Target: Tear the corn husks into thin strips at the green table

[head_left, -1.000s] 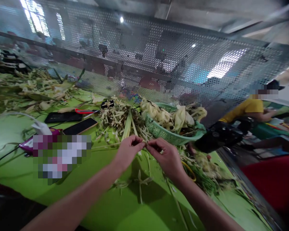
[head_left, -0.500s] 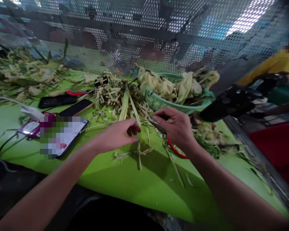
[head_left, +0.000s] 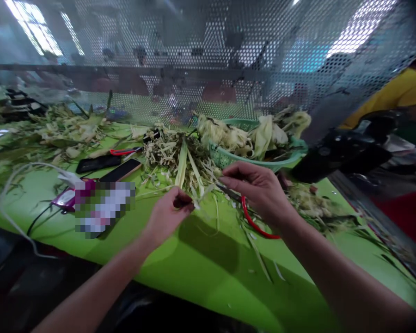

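My left hand (head_left: 169,210) is closed in a pinch on a small piece of pale corn husk strips (head_left: 201,200), held just above the green table. To the right, my right hand (head_left: 263,192) has thumb and fingers pressed together; whatever they hold is too small to make out. Beneath that hand lies a pair of scissors with a red handle (head_left: 258,226), its dark blade pointing toward the left hand. Long flat husk strips (head_left: 182,164) lean on a heap of shredded husk (head_left: 164,150) beyond my hands.
A green basket (head_left: 229,155) full of husks stands behind my right hand. At left are phones (head_left: 120,170), a purple device (head_left: 67,198) with a white cable (head_left: 7,194), and more husks (head_left: 65,129). A black arm-like object (head_left: 336,152) juts in at right, near a person in yellow (head_left: 398,95).
The knotted husk strips that lay on the table are now between my left fingers. The left hand has closed from a looser pose. The view has shifted slightly; my right hand remains pinched above the scissors.
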### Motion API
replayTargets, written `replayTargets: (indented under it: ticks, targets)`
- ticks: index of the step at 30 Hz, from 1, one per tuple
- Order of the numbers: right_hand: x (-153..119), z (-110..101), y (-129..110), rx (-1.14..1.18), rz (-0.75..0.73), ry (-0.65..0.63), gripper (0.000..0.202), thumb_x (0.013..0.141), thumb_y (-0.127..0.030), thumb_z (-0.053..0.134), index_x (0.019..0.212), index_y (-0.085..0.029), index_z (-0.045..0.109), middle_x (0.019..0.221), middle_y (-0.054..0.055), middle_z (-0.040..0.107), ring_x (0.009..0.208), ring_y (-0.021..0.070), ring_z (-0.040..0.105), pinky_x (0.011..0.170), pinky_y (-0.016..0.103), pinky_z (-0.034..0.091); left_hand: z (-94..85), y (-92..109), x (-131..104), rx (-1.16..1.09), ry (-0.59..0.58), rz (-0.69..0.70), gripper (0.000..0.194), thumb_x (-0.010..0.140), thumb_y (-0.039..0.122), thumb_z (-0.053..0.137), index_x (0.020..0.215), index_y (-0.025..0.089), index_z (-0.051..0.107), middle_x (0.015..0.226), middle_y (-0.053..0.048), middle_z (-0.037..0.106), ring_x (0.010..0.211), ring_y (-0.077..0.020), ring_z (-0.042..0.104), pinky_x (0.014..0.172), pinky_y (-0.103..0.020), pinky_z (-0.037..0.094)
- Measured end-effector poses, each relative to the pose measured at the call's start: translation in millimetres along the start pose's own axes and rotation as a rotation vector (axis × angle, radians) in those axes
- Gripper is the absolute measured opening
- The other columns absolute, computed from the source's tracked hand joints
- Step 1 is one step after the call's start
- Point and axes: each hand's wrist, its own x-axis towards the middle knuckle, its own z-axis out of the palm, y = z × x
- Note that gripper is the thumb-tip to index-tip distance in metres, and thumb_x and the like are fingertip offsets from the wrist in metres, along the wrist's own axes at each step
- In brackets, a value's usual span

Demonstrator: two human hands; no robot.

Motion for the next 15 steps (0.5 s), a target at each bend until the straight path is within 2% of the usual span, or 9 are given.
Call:
replayTargets:
  ticks: [3,7,10,15]
  targets:
    - [0.1,-1.7,-2.8,0.058,0.046,-0.1,0.013,0.079,-0.031,0.065,0.079,-0.018,0.065,0.073,0.0,0.059,0.069,0.0133,0.052,0.065,0.026,0.041,8.9,4.9,8.0,-0.2,0.106,-0.08,0.024,0.069,0.032,0.07,0.081,0.017,0.056,0.074,-0.001,0.06,0.067,-0.0121,0.053,0.06,-0.024,0.04]
    - [1.1,1.2,0.4,0.025,0.041,-0.176,0.013,0.078,-0.03,0.065,0.075,-0.018,0.065,0.075,0.001,0.06,0.073,0.0148,0.054,0.068,0.027,0.042,24.1,12.2,14.6,-0.444,0.094,-0.093,0.029,0.066,0.03,0.075,0.081,0.016,0.055,0.076,-0.001,0.059,0.071,-0.0109,0.054,0.063,-0.023,0.04]
    - [1.6,3.1,3.2,0.023,0.058,-0.201,0.013,0.079,-0.029,0.063,0.075,-0.017,0.064,0.074,0.001,0.06,0.073,0.0149,0.054,0.068,0.027,0.042,29.1,19.9,15.3,-0.561,0.042,-0.099,0.028,0.067,0.028,0.075,0.083,0.016,0.055,0.08,-0.001,0.06,0.075,-0.0111,0.056,0.071,-0.025,0.043]
    - [1.6,2.4,2.8,0.025,0.043,-0.231,0.013,0.083,-0.028,0.058,0.079,-0.017,0.064,0.075,0.002,0.063,0.073,0.0153,0.056,0.069,0.027,0.044,28.1,28.3,17.4,-0.659,-0.14,-0.063,0.023,0.074,0.027,0.068,0.091,0.017,0.058,0.09,-0.004,0.063,0.081,-0.015,0.061,0.082,-0.033,0.046]
